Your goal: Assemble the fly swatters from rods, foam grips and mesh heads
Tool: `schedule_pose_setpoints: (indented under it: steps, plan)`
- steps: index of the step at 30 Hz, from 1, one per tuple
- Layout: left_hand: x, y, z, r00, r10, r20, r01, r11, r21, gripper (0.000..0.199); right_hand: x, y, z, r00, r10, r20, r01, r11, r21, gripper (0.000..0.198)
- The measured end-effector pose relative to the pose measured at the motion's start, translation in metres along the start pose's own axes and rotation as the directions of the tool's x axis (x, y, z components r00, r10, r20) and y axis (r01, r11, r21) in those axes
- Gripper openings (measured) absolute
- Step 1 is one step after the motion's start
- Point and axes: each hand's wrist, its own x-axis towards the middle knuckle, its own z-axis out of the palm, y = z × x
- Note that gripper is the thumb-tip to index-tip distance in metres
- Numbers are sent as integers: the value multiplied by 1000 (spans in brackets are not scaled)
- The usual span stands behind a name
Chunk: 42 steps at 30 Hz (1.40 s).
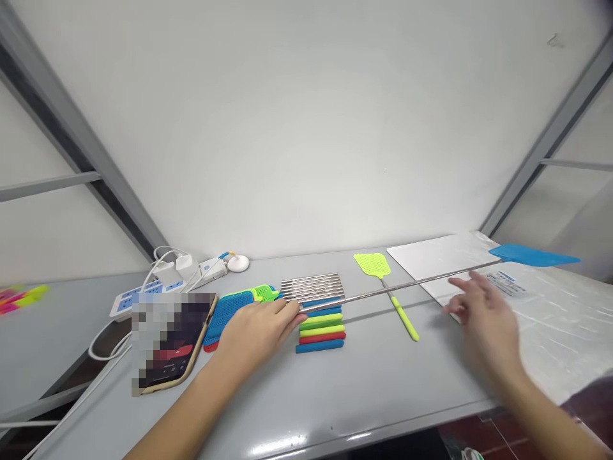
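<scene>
swatter (534,255), one, blue, in one left hand (261,327), crosses one yellow-green swatter (373,264).

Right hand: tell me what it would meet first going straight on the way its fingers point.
Most likely the metal rod of the blue fly swatter, which lies just ahead of the right hand; the gap in depth is unclear.

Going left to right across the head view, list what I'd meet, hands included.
Blurred pink and yellow items → smartphone → left hand → row of coloured handles → yellow-green swatter → right hand → blue swatter head.
</scene>
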Motion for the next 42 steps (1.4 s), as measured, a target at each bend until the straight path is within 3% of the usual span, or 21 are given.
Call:
schedule_pose_setpoints:
  steps: [1, 2, 3, 4, 6, 8, 11, 14, 17, 21, 32, 38, 41, 42]
  plan:
    - [0, 2, -1, 1000, 4, -24, -3, 1000, 7, 32, -14, 1, 8, 990, -129, 54, 134, 984, -115, 49]
    - [1, 4, -3, 999, 12, -49, -12, 1000, 16, 32, -27, 0, 17, 951, -279, 136, 303, 928, -216, 53]
    - [1, 7, -6, 997, 24, -74, -23, 999, 25, 33, -36, -3, 25, 851, -465, 245, 524, 792, -313, 51]
    - [1, 9, -9, 994, 40, -99, -37, 999, 34, 33, -41, -7, 34, 712, -577, 400, 702, 595, -392, 48]
    - [-1, 15, -16, 987, 72, -141, -66, 997, 48, 33, -45, -18, 49, 470, -591, 655, 878, 239, -414, 35]
    - [-5, 19, -26, 981, 90, -169, -79, 994, 69, 33, -43, -29, 61, 325, -507, 798, 938, 66, -340, 20]
    - [-19, 20, -39, 978, 107, -179, -88, 990, 113, 34, -40, -41, 64, 190, -428, 884, 973, -40, -229, 21]
    - [-40, 15, -46, 983, 129, -132, -112, 986, 123, 38, -35, -45, 48, 99, -359, 928, 977, -140, -159, 23]
    - [-63, 11, -49, 988, 138, -75, -129, 984, 121, 39, -28, -44, 26, 21, -346, 938, 978, -186, -91, 22]
    - [-79, 9, -46, 989, 140, -51, -133, 984, 118, 39, -24, -44, 15, -20, -313, 950, 982, -185, -40, 18]
    - [-104, -25, -29, 998, 57, 11, -58, 998, 27, 42, 8, -24, -13, 20, -163, 986, 985, -166, -47, 17]
    - [-99, -21, -32, 1000, 23, -20, -21, 995, 99, 42, 0, -30, -18, 50, -275, 960, 969, -219, -113, 20]
    - [-87, -2, -43, 997, 78, -16, -77, 996, 54, 44, -22, -41, -9, 40, -241, 970, 990, -123, -71, 15]
    - [-80, 7, -47, 993, 117, -4, -116, 993, 25, 44, -32, -44, -3, 13, -211, 977, 997, -70, -29, 14]
